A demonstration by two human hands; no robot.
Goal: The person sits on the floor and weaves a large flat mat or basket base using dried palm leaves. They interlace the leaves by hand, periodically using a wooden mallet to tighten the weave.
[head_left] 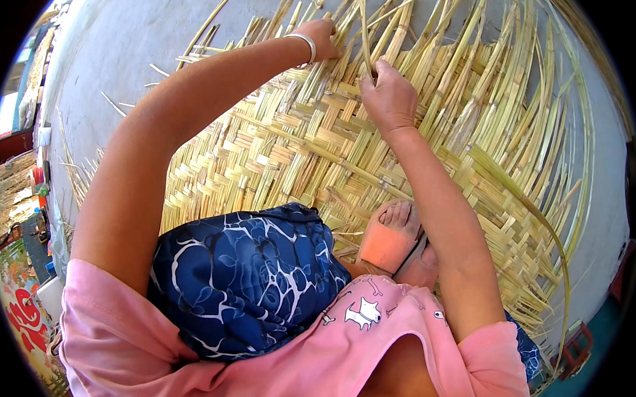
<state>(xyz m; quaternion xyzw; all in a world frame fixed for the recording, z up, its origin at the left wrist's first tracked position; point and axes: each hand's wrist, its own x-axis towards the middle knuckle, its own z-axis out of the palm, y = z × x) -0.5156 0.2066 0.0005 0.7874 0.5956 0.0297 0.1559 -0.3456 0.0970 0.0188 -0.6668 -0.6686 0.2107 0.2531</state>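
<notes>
A large mat (260,144) of flat, split yellow-green reed strips lies on the floor, woven in a twill pattern. Loose strip ends fan out along its far and right sides. My left hand (319,41), with a silver bracelet at the wrist, is at the far edge, its fingers curled down around strips there; the fingertips are partly hidden. Just right of and nearer than it, my right hand (391,94) is closed, pinching a reed strip (365,29) that stands up between thumb and fingers. My sandalled foot (388,238) rests on the mat.
Grey floor (131,54) surrounds the mat. One long green strip (525,202) arches over the right part. Assorted goods and a red-patterned item (28,313) lie along the left rim. A reddish frame-like object (577,349) stands at lower right.
</notes>
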